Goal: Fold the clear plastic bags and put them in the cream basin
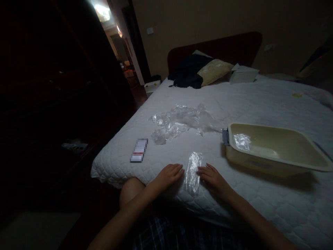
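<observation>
A clear plastic bag (193, 173), flattened into a narrow strip, lies on the white quilted bed (161, 177) near its front edge. My left hand (170, 175) rests just left of the bag, its fingers stretched out and holding nothing. On the other side, my right hand (212, 177) has its fingers extended, with the tips at the bag's right edge. Farther back on the bed spreads a loose heap of crumpled clear plastic bags (182, 121). Another folded clear bag (242, 142) sits inside the cream plastic bin (270, 168) to the right.
A phone (139, 150) lies left of the hands, its screen blurred out. Toward the headboard (218, 47) are dark clothing (188, 71), a beige pillow (215, 70) and a white box (243, 74). The bed's left edge drops to a dark floor.
</observation>
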{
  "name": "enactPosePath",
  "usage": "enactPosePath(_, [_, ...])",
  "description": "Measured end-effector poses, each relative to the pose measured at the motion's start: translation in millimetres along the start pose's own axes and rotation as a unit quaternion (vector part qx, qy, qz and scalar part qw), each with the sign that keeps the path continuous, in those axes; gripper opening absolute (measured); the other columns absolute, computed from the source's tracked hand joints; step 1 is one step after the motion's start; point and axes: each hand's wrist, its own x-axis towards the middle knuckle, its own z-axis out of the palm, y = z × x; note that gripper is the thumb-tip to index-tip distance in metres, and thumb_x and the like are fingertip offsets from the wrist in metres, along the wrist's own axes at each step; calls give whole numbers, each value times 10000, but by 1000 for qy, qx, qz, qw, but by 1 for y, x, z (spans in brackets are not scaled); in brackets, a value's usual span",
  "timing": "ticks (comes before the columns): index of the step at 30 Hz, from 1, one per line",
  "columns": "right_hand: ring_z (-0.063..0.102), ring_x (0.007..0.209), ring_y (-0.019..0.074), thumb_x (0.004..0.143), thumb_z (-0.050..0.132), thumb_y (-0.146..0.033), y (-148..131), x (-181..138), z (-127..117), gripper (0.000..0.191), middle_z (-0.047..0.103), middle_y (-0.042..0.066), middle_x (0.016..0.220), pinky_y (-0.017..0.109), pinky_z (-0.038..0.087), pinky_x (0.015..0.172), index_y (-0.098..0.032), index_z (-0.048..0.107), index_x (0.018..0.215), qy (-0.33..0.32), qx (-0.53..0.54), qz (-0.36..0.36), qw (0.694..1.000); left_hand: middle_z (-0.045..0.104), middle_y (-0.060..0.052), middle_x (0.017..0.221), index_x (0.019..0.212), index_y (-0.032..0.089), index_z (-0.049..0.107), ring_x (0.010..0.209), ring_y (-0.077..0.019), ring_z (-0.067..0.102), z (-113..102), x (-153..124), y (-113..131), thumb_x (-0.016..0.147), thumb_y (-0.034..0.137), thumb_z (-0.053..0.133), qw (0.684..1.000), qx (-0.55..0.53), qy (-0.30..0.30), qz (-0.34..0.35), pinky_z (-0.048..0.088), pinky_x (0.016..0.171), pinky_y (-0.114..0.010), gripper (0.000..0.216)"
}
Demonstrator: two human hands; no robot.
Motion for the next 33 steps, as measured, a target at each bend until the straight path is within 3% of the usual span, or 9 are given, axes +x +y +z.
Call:
enactPosePath(6, [564,1001,191,846,398,-108,1,-4,-2,288,619,115,1069,432,441,863,-179,564,1071,29,-92,-36,995,504,-154,1220,1151,142,441,1169,-225,432,10,29,-1,868,122,363,997,-14,6,82,417,906,-380,294])
enactPosePath(13, [580,979,197,837,410,-90,3,-4,4,317,631,112,1060,402,474,829,-165,550,1111,35,-107,-40,993,570,-130,1142,1099,150,498,1140,-216,467,24,29,-4,871,140,371,995,-75,17,70,434,898,-374,261])
enactPosePath(20, [593,944,183,837,425,-129,3,-4,7,249,648,90,1024,394,463,826,-177,587,1020,31,-46,2,998,604,-89,1081,1058,168,544,1054,-185,518,35,25,1,860,204,400,981,-181,59,-23,435,875,-360,248])
enactPosePath(28, [610,850,196,806,470,-224,4,0,8,207,669,65,913,359,475,763,-194,614,952,40,92,162,982,618,-57,859,898,167,608,844,-167,544,34,38,12,764,198,509,920,-322,86,-207,441,781,-315,169])
enactPosePath(33, [611,692,189,828,428,-292,4,5,8,224,663,40,750,324,487,650,-194,628,802,40,141,223,964,610,-38,831,814,177,621,825,-159,540,40,42,14,758,225,533,884,-362,105,-276,430,763,-295,115])
